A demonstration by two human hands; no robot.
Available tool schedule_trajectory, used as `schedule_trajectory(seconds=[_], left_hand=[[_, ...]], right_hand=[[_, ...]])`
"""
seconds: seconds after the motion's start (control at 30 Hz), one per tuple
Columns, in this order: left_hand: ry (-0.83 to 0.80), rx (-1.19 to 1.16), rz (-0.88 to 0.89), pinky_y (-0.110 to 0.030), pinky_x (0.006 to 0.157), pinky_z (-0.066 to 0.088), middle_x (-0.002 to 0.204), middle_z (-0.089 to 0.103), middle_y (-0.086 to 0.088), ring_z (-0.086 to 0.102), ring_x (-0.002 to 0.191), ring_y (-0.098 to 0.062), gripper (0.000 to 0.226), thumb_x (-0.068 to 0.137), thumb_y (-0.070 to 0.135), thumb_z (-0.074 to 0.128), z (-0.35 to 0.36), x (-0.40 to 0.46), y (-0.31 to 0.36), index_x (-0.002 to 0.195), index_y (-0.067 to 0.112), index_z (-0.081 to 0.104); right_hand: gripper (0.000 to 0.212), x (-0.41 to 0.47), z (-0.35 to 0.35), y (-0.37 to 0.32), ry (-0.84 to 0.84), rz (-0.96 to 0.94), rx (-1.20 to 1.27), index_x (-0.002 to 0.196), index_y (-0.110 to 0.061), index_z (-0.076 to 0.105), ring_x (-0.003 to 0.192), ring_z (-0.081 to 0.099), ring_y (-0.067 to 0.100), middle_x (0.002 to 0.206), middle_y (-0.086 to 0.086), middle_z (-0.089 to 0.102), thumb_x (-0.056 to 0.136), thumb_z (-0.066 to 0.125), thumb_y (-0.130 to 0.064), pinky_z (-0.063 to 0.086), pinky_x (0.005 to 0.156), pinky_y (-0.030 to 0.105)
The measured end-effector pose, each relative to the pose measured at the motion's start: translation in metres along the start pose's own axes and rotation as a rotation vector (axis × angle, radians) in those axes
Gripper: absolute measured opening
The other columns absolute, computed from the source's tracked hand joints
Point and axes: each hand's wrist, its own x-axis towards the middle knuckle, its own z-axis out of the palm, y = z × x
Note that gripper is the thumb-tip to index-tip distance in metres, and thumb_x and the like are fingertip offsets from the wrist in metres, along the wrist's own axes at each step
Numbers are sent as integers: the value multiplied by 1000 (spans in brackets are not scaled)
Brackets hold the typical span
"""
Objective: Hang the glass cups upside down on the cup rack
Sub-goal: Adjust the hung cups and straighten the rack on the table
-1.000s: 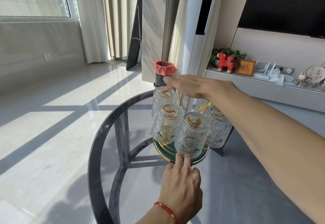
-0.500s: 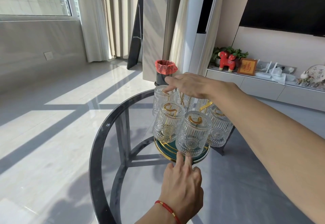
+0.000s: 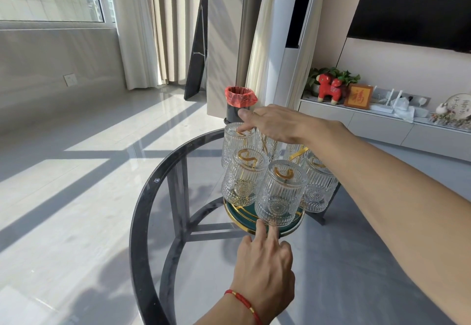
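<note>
Several ribbed glass cups hang upside down on the gold arms of a cup rack with a green, gold-rimmed base (image 3: 238,213), standing on a round glass table (image 3: 142,197). The nearest cup (image 3: 280,194) hangs at the front. My left hand (image 3: 265,266), a red string at the wrist, touches the rack base under that cup with two fingertips. My right hand (image 3: 272,123) reaches over the rack, its fingertips resting on the upturned bottom of the far-left cup (image 3: 237,141). Neither hand grips a cup.
A black bin with a red liner (image 3: 239,102) stands on the floor just behind the table. A low white cabinet (image 3: 382,125) with a red figurine and ornaments runs along the right wall. Open floor lies to the left.
Both hands have stayed almost in place; my right hand's fingers have settled slightly lower onto the far-left cup. The cups have not moved.
</note>
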Motion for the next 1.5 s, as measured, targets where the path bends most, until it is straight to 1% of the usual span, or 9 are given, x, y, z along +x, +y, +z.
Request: schedule_trajectory(seconds=[0.33,0.43,0.53,0.63,0.77,0.87,0.93,1.17,1.5], left_hand=[[24,2,10,-41,59,38,111,57,-16,53,108,-38,12,76,24,54,0,-1,1,76,12,57],[32,4,5,-41,62,38,116,55,-16,50,112,-38,13,79,24,52,-1,0,1,79,12,57],[26,1,1,-42,64,37,116,54,-15,49,113,-38,13,81,24,52,-2,-1,1,81,12,56],[15,5,-2,-41,61,38,117,55,-18,50,116,-39,14,78,25,56,0,-3,3,77,12,57],[37,1,-21,-42,61,42,112,55,-16,48,119,-40,15,81,26,51,5,-3,4,76,12,56],[43,2,-19,-42,61,41,109,55,-15,50,117,-40,14,80,26,50,7,-3,5,75,14,54],[39,7,-15,-42,61,39,113,55,-16,48,120,-40,14,79,27,50,8,-3,6,76,15,54],[26,27,-21,-42,65,37,124,50,-17,40,129,-41,15,83,28,48,8,-3,6,83,14,54],[22,35,-5,-41,65,37,129,50,-21,39,131,-42,17,83,28,52,8,-3,5,85,12,56]], right_hand=[[76,2,1,3,51,-47,58,126,-33,74,138,51,27,154,6,55,99,17,-75,33,115,51],[60,-8,1,2,205,-122,131,118,-22,77,117,66,27,126,16,72,106,31,-58,47,95,40],[47,-29,3,-1,400,-232,47,102,-12,76,105,64,29,105,15,74,106,41,-42,48,92,44],[47,-60,15,-4,479,-296,-36,94,-10,74,98,63,26,96,7,73,106,41,-41,46,87,44],[44,-99,40,-11,423,-254,-203,118,-24,72,111,58,19,116,-2,71,99,43,-51,45,101,45],[67,-112,53,-15,234,-175,-362,150,-36,49,134,45,25,146,3,57,94,32,-68,28,117,47],[72,-112,56,-16,194,-156,-373,157,-40,36,140,39,26,153,5,48,93,27,-72,21,121,47],[69,-103,61,-23,173,-179,-317,158,-42,32,147,33,26,160,7,37,94,37,-68,13,126,50],[67,-102,62,-30,186,-174,-309,156,-35,40,137,43,28,149,8,45,95,48,-62,21,120,44]])
